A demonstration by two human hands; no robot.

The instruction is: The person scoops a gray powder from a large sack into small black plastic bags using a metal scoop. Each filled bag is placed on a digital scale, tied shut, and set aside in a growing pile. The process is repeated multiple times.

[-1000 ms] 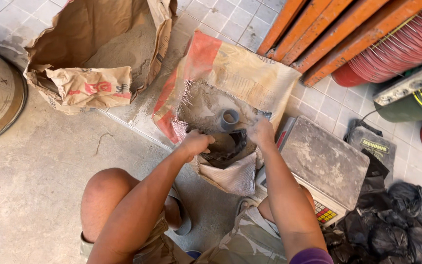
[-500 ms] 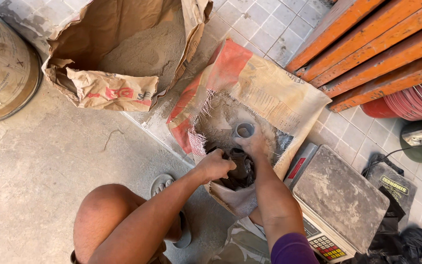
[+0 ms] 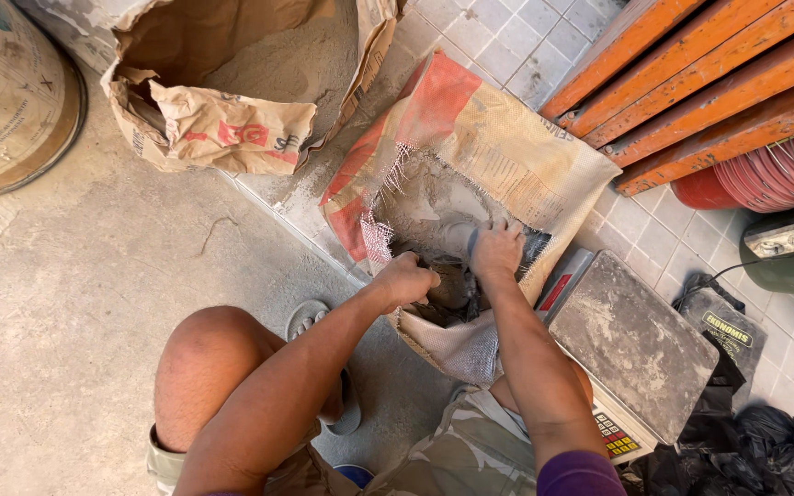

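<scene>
The right hand (image 3: 496,250) has its fingers curled down over a small grey scoop (image 3: 459,237), gripping it at its rim, with the knuckles up and the fingertips buried at the edge of grey powder (image 3: 420,197). The left hand (image 3: 408,278) is closed into a loose fist at about eight o'clock from the right hand, close beside it; the fingers are folded under and seem to pinch the dark rim of a bag (image 3: 443,298), though exactly what they grasp cannot be told. Both hands sit in the mouth of a torn woven sack (image 3: 516,156), tan with a red band, which lies open on the tiled floor (image 3: 507,28) and holds the powder.

At four o'clock from the hands, just beside the sack, stands a dusty platform scale (image 3: 631,340) with a keypad. At ten o'clock, well apart, an open brown paper sack (image 3: 232,124) holds sandy powder. A round drum (image 3: 6,101) stands at nine o'clock by the frame edge. Orange steel beams (image 3: 700,78) lie at one o'clock, and black plastic bags (image 3: 765,450) at five o'clock. The person's bare knee (image 3: 209,354) is at seven o'clock.
</scene>
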